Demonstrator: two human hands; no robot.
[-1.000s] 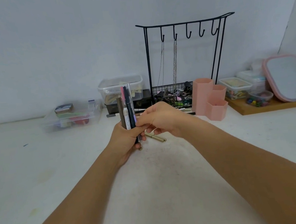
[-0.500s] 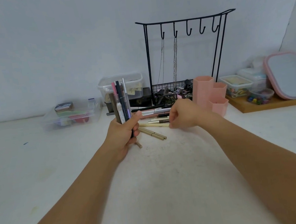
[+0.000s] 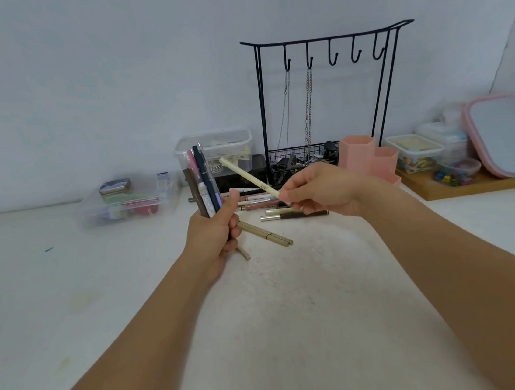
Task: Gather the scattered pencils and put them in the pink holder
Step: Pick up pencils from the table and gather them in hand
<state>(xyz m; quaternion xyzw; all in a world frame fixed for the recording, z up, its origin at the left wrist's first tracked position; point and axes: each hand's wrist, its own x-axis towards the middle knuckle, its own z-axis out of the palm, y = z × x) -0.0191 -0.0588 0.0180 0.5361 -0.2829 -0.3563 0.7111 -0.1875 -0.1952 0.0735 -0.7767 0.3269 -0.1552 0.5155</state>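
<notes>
Head view: two hands are gathering pencils over a white table [image 3: 294,318].

Since half a second ago, the right hand [image 3: 322,189] is no longer down at the pile [image 3: 269,203]; it is now pinching a cream pencil [image 3: 248,176], raised and slanting toward the bundle [image 3: 202,181]. The left hand [image 3: 214,234] is gripping that bundle upright. Open tabletop is lying nearest the camera. The pink holder [image 3: 363,155] is standing behind the right hand, beside a black rack [image 3: 322,38].

**A home vanity or craft corner**

A white tabletop [image 3: 69,294] is sitting against a plain wall, carrying a black hook stand [image 3: 332,98] with chains hanging, a pink-framed mirror [image 3: 507,133] leaning at the right, clear storage boxes [image 3: 126,202] and a pink holder [image 3: 370,159], suggesting a domestic dressing space.
</notes>
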